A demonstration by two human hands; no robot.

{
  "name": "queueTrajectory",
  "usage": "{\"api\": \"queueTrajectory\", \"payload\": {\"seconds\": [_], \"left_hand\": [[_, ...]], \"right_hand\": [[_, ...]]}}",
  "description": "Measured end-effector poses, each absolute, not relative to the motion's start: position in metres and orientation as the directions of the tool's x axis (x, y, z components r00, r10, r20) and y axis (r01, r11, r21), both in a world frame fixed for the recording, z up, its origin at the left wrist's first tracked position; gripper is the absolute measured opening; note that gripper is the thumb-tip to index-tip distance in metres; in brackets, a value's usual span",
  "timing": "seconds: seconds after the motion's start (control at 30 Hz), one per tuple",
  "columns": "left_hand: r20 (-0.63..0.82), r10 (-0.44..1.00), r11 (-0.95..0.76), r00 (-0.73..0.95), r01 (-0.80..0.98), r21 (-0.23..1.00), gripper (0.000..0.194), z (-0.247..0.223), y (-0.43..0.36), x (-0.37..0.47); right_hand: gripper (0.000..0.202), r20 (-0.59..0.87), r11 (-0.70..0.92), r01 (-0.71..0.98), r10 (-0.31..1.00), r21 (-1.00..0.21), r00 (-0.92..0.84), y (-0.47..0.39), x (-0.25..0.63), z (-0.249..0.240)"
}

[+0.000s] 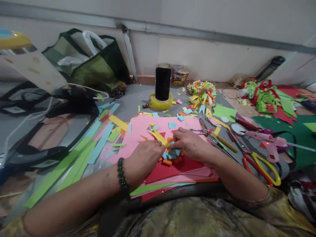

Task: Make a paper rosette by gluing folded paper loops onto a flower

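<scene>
Over a stack of coloured paper, my left hand (145, 158), with a dark bead bracelet at the wrist, pinches a yellow paper strip (158, 136). Opposite it, my right hand (191, 144) has its fingers closed at the far end of the same spot; what lies between its fingertips is hidden. A cluster of small blue paper pieces (174, 152) and orange paper pieces (167, 162) sits just below the fingertips of both hands. Beneath them are a red sheet (160, 172) and a pink sheet (139, 128). A small blue square (171, 125) lies beyond the hands.
On the right lie scissors (266, 168), a pink glue gun (268, 143) and several slim tools. Long green strips (64, 168) spread on the left. A phone (163, 84) stands in a yellow tape roll (161, 103), near a multicoloured paper bundle (202, 93). A bag (98, 67) stands behind.
</scene>
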State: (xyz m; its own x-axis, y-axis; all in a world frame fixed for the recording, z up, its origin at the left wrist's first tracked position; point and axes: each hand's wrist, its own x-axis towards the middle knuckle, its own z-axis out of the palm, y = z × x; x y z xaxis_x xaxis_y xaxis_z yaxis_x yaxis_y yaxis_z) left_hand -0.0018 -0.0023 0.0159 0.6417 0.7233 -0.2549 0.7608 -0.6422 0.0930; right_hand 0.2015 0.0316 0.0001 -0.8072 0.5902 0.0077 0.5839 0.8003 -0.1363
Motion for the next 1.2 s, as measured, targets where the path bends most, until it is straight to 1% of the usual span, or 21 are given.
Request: {"api": "queueTrajectory", "payload": {"seconds": [0.13,0.3,0.37,0.43,0.47,0.53,0.6,0.63,0.7,0.77,0.83,0.93,1.0,1.03,1.07,1.13,1.17,1.2], "left_hand": [[-0.233,0.723,-0.643,0.651,0.757,0.119,0.024,0.014,-0.002,-0.003],[-0.259,0.725,-0.629,0.639,0.766,0.130,0.022,0.013,-0.001,-0.003],[-0.263,0.726,-0.626,0.636,0.769,0.131,0.022,0.014,-0.001,-0.003],[-0.256,0.728,-0.627,0.635,0.769,0.126,0.023,0.013,0.000,-0.004],[-0.245,0.730,-0.628,0.637,0.768,0.127,0.023,0.013,0.002,-0.006],[-0.189,0.747,-0.620,0.637,0.771,0.149,0.022,0.011,0.008,-0.010],[-0.074,0.771,-0.611,0.633,0.767,0.198,0.024,0.007,0.016,-0.016],[0.000,0.777,-0.614,0.630,0.757,0.225,0.025,0.005,0.021,-0.019],[0.116,0.759,-0.645,0.640,0.718,0.263,0.027,-0.001,0.029,-0.023],[0.171,0.728,-0.681,0.663,0.673,0.290,0.029,-0.008,0.035,-0.025],[0.189,0.730,-0.678,0.657,0.660,0.322,0.033,-0.014,0.038,-0.026],[0.204,0.782,-0.616,0.589,0.678,0.401,0.042,-0.018,0.042,-0.026],[0.189,0.824,-0.551,0.534,0.680,0.484,0.049,-0.017,0.043,-0.026],[0.165,0.842,-0.514,0.513,0.673,0.532,0.049,-0.015,0.044,-0.025],[0.129,0.854,-0.477,0.505,0.657,0.584,0.044,-0.013,0.045,-0.024],[0.038,0.853,-0.396,0.520,0.598,0.697,0.026,-0.007,0.045,-0.023],[-0.001,0.845,-0.354,0.535,0.560,0.749,0.020,-0.004,0.046,-0.022],[-0.026,0.840,-0.312,0.543,0.521,0.794,0.020,-0.001,0.046,-0.022]], "right_hand": [[0.031,0.115,0.808,0.561,0.583,-0.179,-0.804,0.034,0.205,-0.005],[0.025,0.112,0.828,0.516,0.547,-0.221,-0.830,0.034,0.205,-0.009],[0.027,0.148,0.798,0.540,0.588,-0.269,-0.795,0.035,0.206,-0.005],[0.026,0.181,0.704,0.635,0.703,-0.319,-0.688,0.035,0.208,0.002],[0.025,0.155,0.626,0.705,0.774,-0.334,-0.614,0.035,0.208,0.006],[0.019,0.009,0.441,0.837,0.886,-0.324,-0.463,0.034,0.209,0.013],[0.014,-0.149,0.321,0.895,0.913,-0.311,-0.379,0.033,0.208,0.014],[0.012,-0.191,0.301,0.896,0.907,-0.328,-0.374,0.033,0.207,0.012],[0.012,-0.187,0.303,0.862,0.896,-0.406,-0.403,0.034,0.206,0.006],[0.016,-0.151,0.312,0.805,0.886,-0.505,-0.439,0.037,0.206,-0.003],[0.019,-0.091,0.325,0.728,0.879,-0.604,-0.468,0.041,0.207,-0.010],[0.020,0.106,0.411,0.571,0.864,-0.711,-0.491,0.046,0.210,-0.014],[0.017,0.262,0.504,0.476,0.834,-0.721,-0.486,0.047,0.209,-0.013],[0.015,0.336,0.553,0.434,0.810,-0.712,-0.481,0.047,0.208,-0.013],[0.014,0.404,0.601,0.397,0.781,-0.693,-0.476,0.046,0.207,-0.012],[0.011,0.522,0.684,0.343,0.721,-0.644,-0.456,0.045,0.204,-0.011],[0.011,0.570,0.711,0.326,0.698,-0.623,-0.433,0.044,0.202,-0.010],[0.012,0.609,0.725,0.312,0.687,-0.614,-0.398,0.043,0.202,-0.010]]}}
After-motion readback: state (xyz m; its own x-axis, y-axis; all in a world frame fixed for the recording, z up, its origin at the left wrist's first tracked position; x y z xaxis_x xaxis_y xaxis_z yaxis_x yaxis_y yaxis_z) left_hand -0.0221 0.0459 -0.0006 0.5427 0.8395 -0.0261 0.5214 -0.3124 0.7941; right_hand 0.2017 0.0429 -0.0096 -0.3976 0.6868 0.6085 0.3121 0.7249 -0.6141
